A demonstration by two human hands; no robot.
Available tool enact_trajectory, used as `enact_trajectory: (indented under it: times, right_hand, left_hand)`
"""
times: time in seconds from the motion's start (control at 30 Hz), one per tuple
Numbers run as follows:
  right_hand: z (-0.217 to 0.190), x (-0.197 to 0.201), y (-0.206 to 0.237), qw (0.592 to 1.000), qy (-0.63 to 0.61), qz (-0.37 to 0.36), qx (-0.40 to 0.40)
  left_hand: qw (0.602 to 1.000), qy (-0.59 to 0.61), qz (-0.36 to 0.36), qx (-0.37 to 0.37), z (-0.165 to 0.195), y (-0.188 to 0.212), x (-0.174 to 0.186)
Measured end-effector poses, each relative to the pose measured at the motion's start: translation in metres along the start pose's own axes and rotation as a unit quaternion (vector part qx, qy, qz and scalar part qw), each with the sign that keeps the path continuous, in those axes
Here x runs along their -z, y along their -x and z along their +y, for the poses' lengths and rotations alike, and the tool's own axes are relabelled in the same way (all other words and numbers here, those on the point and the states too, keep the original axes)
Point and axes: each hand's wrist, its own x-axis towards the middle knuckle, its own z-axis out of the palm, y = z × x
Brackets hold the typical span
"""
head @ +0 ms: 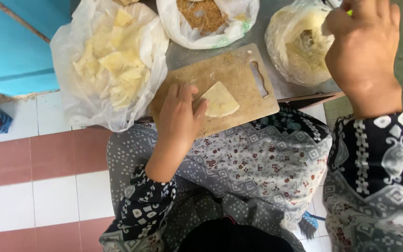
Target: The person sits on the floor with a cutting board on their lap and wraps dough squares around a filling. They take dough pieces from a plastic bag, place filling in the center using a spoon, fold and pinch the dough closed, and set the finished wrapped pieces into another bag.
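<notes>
On the wooden cutting board point(229, 74), the left hand point(179, 116) rests with fingers spread flat beside the pale wrapper point(220, 100), gripping nothing. The right hand point(361, 51) is closed over the filling bag point(297, 44); a steady wrapper and a small scoop would serve best.

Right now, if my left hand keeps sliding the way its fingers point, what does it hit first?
The left hand already touches the pale folded pastry piece on the wooden cutting board; beyond it likely comes the board's handle slot.

floor's tiled in white and reddish-pink bands point(33, 158), with a bright blue painted surface point(15, 42) up top left and a grey metal tabletop point(187, 58), all in soft even daylight
</notes>
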Motion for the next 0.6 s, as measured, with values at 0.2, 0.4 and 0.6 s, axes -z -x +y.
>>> enact_trajectory:
  times: [0.2, 0.4, 0.6]
  right_hand:
    - [-0.095, -0.016, -0.004, 0.916, -0.399, -0.035, 0.015]
    - [-0.131, -0.02, -0.008, 0.98, -0.122, -0.125, 0.095]
    - [-0.13, 0.008, -0.017, 0.978, 0.058, -0.164, 0.116]
  left_hand:
    - [0.998, -0.004, -0.055, 0.006, 0.007, -0.017, 0.01]
    - [0.999, 0.007, -0.009, 0.041, 0.01, -0.013, 0.018]
    - [0.998, -0.03, -0.054, 0.034, 0.003, -0.015, 0.025]
